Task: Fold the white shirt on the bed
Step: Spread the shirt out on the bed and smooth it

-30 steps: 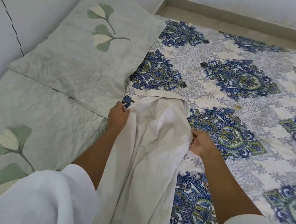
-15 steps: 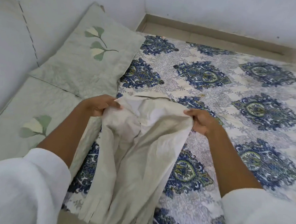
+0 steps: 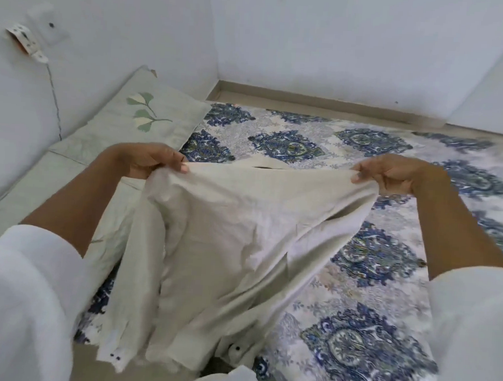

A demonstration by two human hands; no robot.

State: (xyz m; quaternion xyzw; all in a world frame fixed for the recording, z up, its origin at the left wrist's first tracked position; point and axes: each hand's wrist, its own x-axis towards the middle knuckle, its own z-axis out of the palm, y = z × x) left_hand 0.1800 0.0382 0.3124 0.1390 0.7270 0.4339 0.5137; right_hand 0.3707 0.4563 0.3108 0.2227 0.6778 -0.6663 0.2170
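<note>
The white shirt point(image 3: 227, 236) hangs in the air above the bed point(image 3: 371, 286), stretched wide between my two hands. My left hand point(image 3: 150, 160) pinches its upper left shoulder, thumb on top of the cloth. My right hand point(image 3: 392, 175) grips the upper right shoulder with curled fingers. The collar shows at the top middle behind the stretched edge. The body and sleeves drop toward me, and cuffs with dark buttons dangle at the bottom near the bed's front edge.
A pale green quilted pillow point(image 3: 148, 125) with a leaf motif lies at the left against the wall, with a second one nearer me. The blue-patterned bedsheet spreads to the right. White walls point(image 3: 341, 42) close the far side. A cable runs down the left wall.
Both hands lifted the shirt off the bed and moved apart, spreading its shoulders wide. My view tilted up, showing more wall.
</note>
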